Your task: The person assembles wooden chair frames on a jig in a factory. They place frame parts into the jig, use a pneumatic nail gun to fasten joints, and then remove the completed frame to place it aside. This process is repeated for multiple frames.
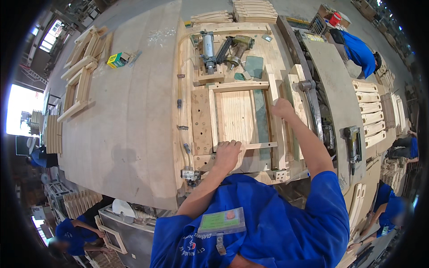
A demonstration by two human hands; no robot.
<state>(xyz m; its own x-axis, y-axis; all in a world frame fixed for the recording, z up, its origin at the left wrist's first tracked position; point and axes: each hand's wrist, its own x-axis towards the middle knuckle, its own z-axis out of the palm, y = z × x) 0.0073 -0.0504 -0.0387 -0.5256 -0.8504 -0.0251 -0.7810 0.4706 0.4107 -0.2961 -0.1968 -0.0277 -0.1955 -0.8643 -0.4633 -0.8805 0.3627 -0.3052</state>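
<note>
A rectangular pale wooden frame lies in a wooden jig (200, 120) in front of me. My left hand (229, 154) is closed over its near rail (259, 146), by the left corner. My right hand (282, 108) is closed in a fist at the long right-hand wooden bar (274, 129), knuckles up; the thumb side is partly hidden. The far rail (241, 86) and the left bar (213, 118) lie untouched. A gap shows between the near rail's right end and the right bar. Through the frame I see a wooden board (237, 116) and a green strip (262, 129).
Beyond the frame lie an air cylinder (208, 51), an air-powered gun (241, 47) and a green plate (254, 67). A clear hose (180, 96) runs along the jig's left. Left on the bench are a small box (118, 60) and wooden frames (78, 89). Co-workers stand around.
</note>
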